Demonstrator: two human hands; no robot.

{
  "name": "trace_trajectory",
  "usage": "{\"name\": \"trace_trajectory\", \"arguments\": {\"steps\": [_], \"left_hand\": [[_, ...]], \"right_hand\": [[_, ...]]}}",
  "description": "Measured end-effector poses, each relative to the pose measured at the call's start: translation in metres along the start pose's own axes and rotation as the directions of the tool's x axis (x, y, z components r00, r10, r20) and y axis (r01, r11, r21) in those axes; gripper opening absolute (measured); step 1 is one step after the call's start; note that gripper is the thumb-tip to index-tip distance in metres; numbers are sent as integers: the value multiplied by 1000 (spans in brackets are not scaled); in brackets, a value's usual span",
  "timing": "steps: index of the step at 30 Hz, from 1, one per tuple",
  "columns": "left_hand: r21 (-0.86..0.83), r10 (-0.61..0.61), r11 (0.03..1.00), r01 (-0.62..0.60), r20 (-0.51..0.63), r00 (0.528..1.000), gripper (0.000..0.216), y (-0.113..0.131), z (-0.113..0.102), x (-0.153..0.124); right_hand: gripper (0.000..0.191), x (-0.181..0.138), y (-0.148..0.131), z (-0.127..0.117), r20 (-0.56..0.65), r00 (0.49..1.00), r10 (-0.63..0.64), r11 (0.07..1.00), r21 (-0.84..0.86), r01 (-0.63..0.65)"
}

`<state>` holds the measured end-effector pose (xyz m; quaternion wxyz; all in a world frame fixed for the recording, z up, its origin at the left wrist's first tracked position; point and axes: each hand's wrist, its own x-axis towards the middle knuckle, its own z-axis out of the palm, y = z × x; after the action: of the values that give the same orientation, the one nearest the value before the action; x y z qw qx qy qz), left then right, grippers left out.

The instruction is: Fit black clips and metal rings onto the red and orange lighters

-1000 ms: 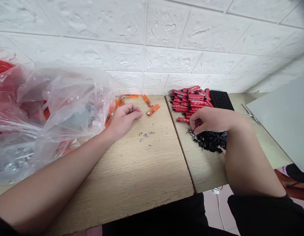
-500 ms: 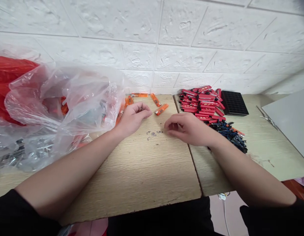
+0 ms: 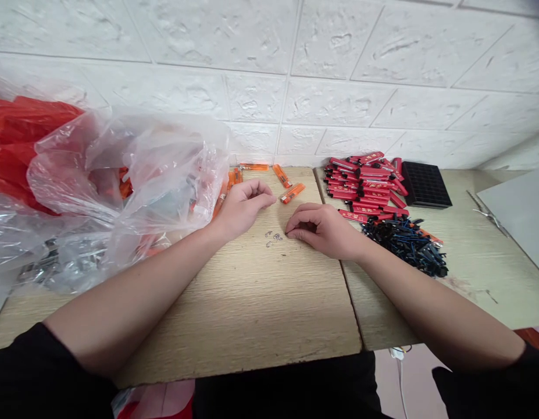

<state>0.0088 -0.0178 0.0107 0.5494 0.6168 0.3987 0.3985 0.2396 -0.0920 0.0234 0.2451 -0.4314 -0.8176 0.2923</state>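
Where the right hand (image 3: 324,228) rests on the tabletop (image 3: 252,302), its fingers curl under with thumb and forefinger pinched together at the edge of the small metal bits (image 3: 272,237); whether a piece sits between the fingertips I cannot tell, since the tips hide the spot. Those bits are too small to make out beyond greyish glints on the wood. Just behind the metal bits, the left hand (image 3: 243,205) lies loosely curled, knuckles up, gripping nothing that shows; its underside is hidden. Behind the metal bits, toward the wall, lie a few orange lighters (image 3: 292,192), two plainly seen, others partly covered by the clear plastic bag (image 3: 134,180) left of the metal bits. That bag blurs its contents: orange shapes and grey metal parts show through the crumpled film, and a red bag (image 3: 16,145) beyond it is cut off by the picture's left edge. Right of the metal bits sits a stack of red lighters (image 3: 365,183) with pale printing along their sides, too small to read. In front of that stack lies a heap of black parts (image 3: 406,244), tangled so that single pieces are hard to tell. A black grid tray (image 3: 426,185) stands behind the heap. Far right of the metal bits, a grey sheet (image 3: 517,203) is cut off by the frame.
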Motion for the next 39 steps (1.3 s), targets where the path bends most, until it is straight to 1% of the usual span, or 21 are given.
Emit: {"name": "trace_trajectory", "arguments": {"steps": [2, 5, 10, 15, 20, 24, 30, 36, 39], "left_hand": [[3, -5, 1000, 5, 0, 1000, 15, 1, 0, 0], [-4, -9, 1000, 9, 5, 1000, 15, 1, 0, -1], [-18, -3, 1000, 3, 13, 1000, 15, 0, 0, 0], [-25, -1, 1000, 1, 21, 1000, 14, -1, 0, 2], [-26, -1, 1000, 2, 19, 1000, 14, 0, 0, 1], [-16, -8, 1000, 8, 21, 1000, 14, 0, -1, 1], [-29, -20, 999, 20, 22, 1000, 15, -1, -1, 1], [-16, -11, 1000, 11, 20, 1000, 15, 1, 0, 1], [-13, -8, 1000, 9, 15, 1000, 14, 1, 0, 1]], "right_hand": [[10, 0, -1, 0, 17, 1000, -10, 999, -34, 11], [11, 0, -2, 0, 31, 998, -57, 994, -88, 59], [16, -1, 3, 5, 41, 991, -127, 976, -172, 132], [18, -1, 7, 8, 28, 990, -140, 967, -212, 143], [15, -1, 6, 8, -17, 992, -125, 978, -172, 120], [12, -4, 7, 2, -43, 993, -110, 988, -113, 104], [10, -5, 10, -5, -45, 996, -82, 989, -130, 75], [16, -4, 10, 3, -49, 987, -155, 981, -127, 148], [16, -4, 11, 4, -49, 986, -160, 981, -118, 154]]}}
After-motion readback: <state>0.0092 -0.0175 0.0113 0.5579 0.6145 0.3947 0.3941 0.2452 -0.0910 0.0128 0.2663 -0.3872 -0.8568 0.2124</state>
